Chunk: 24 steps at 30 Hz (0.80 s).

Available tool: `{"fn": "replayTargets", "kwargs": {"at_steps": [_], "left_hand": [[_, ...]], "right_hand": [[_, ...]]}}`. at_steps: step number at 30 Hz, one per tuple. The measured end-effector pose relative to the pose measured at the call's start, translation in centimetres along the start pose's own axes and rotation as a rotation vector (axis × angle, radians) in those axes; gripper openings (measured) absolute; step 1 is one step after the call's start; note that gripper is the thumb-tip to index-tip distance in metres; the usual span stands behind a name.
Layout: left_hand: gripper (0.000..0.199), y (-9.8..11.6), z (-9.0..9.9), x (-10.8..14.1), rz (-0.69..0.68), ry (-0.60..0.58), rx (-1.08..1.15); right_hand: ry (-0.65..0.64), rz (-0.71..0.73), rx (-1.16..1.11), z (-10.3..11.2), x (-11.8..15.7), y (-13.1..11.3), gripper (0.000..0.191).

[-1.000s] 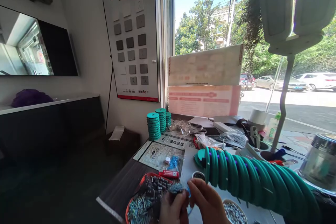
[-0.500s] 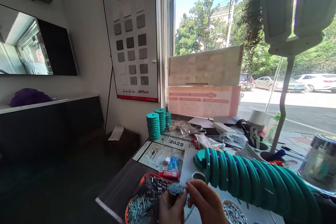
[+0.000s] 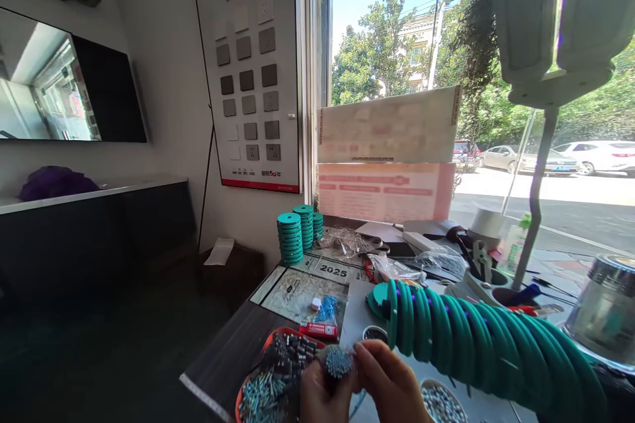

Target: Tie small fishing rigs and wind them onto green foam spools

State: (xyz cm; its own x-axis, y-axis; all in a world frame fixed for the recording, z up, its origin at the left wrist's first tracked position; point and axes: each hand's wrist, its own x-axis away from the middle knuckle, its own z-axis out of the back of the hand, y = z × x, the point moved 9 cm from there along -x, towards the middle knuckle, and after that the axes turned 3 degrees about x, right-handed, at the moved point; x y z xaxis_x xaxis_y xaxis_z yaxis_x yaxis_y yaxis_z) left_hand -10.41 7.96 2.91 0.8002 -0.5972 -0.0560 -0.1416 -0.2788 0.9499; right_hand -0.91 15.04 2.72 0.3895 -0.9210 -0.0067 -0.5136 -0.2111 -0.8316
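In front of me, at the bottom of the head view, my left hand [image 3: 325, 391] is closed around a round bundle of small grey metal-looking pieces [image 3: 338, 362], seen end-on. My right hand [image 3: 389, 380] touches or nearly touches the bundle's right side, thumb and forefinger pinched together. Whatever lies between those fingertips is too small to name. Left of the hands stands an orange tray [image 3: 240, 403] of loose screws [image 3: 262, 396] and dark metal cylinders [image 3: 295, 347]. A bowl of small whitish pieces [image 3: 443, 402] sits to the right, and a small cup of dark bits [image 3: 376, 332] lies behind the fingers.
A long row of teal discs [image 3: 446, 324] stretches across the right of the table [image 3: 218, 357]. Stacked teal discs [image 3: 290, 238] stand at the back. A red box [image 3: 318, 330], a bag with blue pieces [image 3: 327, 307], plastic bags [image 3: 397, 268] and a clear jar [image 3: 602, 310] lie around.
The bundle in my left hand has turned and shifted slightly right, so its round end faces me more. My right hand stays close beside it, fingers still pinched.
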Motion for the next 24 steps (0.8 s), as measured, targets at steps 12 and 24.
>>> {"fn": "replayTargets", "kwargs": {"at_steps": [12, 24], "left_hand": [[0.022, 2.1, -0.9, 0.2, -0.168, -0.107, -0.204], [0.025, 0.9, 0.5, -0.1, -0.058, 0.01, 0.064]], "right_hand": [[0.01, 0.011, 0.045, 0.0, 0.2, -0.2, 0.027], [0.085, 0.363, 0.627, 0.3, 1.1, -3.5, 0.032]]}}
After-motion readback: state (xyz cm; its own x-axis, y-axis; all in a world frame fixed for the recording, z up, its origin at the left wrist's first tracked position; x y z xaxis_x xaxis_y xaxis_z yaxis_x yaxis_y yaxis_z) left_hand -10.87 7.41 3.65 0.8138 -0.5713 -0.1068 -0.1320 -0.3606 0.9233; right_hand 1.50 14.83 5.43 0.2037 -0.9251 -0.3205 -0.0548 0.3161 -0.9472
